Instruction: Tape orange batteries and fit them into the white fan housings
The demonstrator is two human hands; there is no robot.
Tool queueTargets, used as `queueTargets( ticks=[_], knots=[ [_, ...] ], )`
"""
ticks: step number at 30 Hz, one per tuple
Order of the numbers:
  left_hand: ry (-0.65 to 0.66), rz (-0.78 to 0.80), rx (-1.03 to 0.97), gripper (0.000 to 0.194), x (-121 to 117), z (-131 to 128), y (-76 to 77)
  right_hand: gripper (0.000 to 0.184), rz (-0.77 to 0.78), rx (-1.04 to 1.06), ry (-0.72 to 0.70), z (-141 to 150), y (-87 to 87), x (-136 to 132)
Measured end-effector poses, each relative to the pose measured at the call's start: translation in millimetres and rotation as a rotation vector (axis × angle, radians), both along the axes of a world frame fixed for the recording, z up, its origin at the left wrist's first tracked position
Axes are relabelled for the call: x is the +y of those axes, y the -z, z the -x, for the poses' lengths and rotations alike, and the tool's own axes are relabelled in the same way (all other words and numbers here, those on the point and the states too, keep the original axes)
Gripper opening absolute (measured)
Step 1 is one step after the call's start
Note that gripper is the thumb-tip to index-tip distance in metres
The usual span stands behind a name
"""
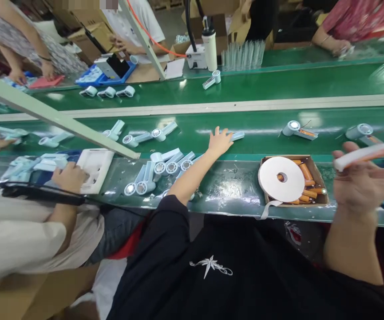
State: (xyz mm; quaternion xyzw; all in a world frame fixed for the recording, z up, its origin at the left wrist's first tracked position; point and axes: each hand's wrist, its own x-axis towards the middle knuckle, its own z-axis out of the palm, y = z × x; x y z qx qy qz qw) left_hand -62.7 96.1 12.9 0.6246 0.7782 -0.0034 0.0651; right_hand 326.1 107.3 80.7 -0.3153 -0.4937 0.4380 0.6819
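My left hand [219, 141] reaches out over the green conveyor belt [251, 133], fingers spread, resting on a pale blue handheld fan part [236, 136]. My right hand [365, 180] is raised at the right edge, blurred, and pinches a white and orange stick-like part [361, 155]. Below it sits a cardboard box [318, 171] with orange batteries [308, 186] and a white tape roll [281, 178] lying on top. A pile of pale blue fan bodies [165, 166] lies just left of my left forearm.
A co-worker's hand [68, 177] rests by a white tray [95, 166] at my left. More fan parts [298, 129] lie along the belt. A slanted pale beam [58, 118] crosses the left side. Other people work across the far belt, near a white bottle [210, 49].
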Motion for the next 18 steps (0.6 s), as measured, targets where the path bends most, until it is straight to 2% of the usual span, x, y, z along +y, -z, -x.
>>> queueTargets(
  ticks=[2, 5, 8, 11, 14, 18],
  knots=[
    [0.107, 0.050, -0.002, 0.036, 10.9, 4.1, -4.0, 0.069, -0.079, 0.061, -0.068, 28.1, -11.2, 6.3],
    [0.253, 0.035, -0.023, 0.013, 17.4, 3.5, -5.7, 0.070, 0.020, 0.024, -0.248, 64.8, -23.3, 23.4],
    [0.355, 0.019, -0.042, 0.013, 23.2, 5.3, 1.2, 0.079, 0.097, -0.069, -0.400, 95.4, -23.5, 49.2],
    [0.353, 0.042, -0.068, 0.012, 31.3, 4.2, 8.9, 0.085, 0.181, -0.209, -0.607, 127.0, -9.5, 71.4],
    [0.312, 0.094, -0.115, 0.010, 43.2, 5.1, 13.8, 0.095, 0.233, -0.335, -0.802, 154.4, 13.6, 86.8],
    [0.273, 0.130, -0.197, 0.011, 53.8, 10.6, 15.0, 0.079, 0.223, -0.423, -0.873, 171.1, 42.8, 106.9]
  ],
)
